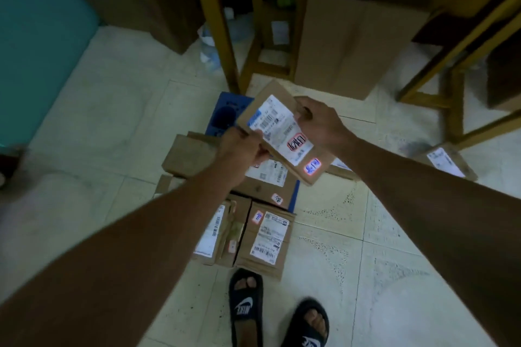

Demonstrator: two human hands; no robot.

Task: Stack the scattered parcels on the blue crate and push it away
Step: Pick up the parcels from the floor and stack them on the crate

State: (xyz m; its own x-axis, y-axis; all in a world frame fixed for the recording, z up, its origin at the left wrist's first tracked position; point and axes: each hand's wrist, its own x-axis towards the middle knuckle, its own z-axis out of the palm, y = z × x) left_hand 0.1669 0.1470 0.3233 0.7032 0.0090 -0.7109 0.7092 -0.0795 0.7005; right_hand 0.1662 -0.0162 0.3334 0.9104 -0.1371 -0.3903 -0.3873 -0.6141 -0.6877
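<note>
Both hands held one flat brown parcel (284,132) above the blue crate (225,113), label side up, long axis running from far-left to near-right. Left hand (242,149) pinched its near-left edge; right hand (318,121) gripped its far-right edge. Labelled parcels (267,183) lay stacked on the crate; two more (267,239) rested against its near edge. Wooden table legs (222,31) and a tall carton (352,36) stood just beyond the crate.

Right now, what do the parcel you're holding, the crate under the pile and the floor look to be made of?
Held parcel: matte brown corrugated cardboard, by its folded edges, with a glossy white paper label.
Blue crate: likely moulded plastic; uniform blue, with cut-out holes.
Floor: pale glazed tile, probably ceramic; grout lines, slight sheen.
Both the left hand and right hand grip the parcel.
</note>
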